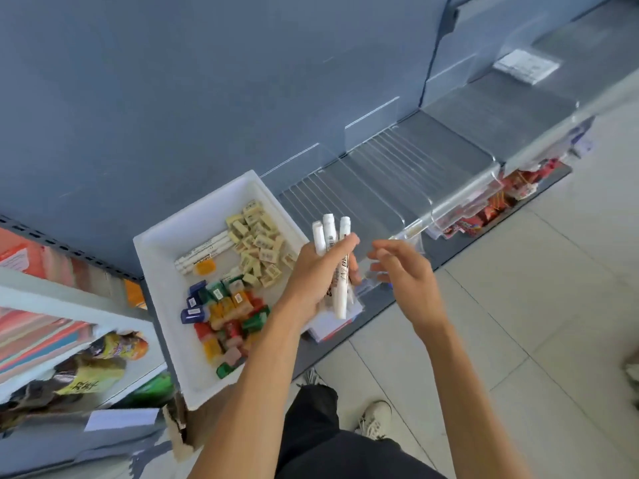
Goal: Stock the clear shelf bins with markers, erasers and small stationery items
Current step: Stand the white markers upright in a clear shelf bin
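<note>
The left hand (316, 278) grips 3 white markers (327, 229) as a bundle, fingers and thumb curled round the barrels at mid-length. The caps point far, toward the clear bins (363, 195). Holding them side by side and aligned this way probably lets all 3 go into a bin in 1 lay-down rather than singly. The left forearm reaches up from the near edge, wrist turned so the palm faces right.

The right hand (406, 271) hangs just right of the bundle, apart from it. Its fingers are relaxed and loosely bent, and it holds nothing that shows. It looks set to take or steady the markers, though that is a guess. Its forearm comes in from the near right.

The white tray (152, 257) sits on the shelf at the left, just beside the nearest bin. This keeps stock within a short reach. In it lie cream erasers (257, 243) at the far side, spare markers (204, 252) left of them, and coloured small items (224, 312) nearer. The bins in view hold no stock yet, so the task seems barely begun.
</note>
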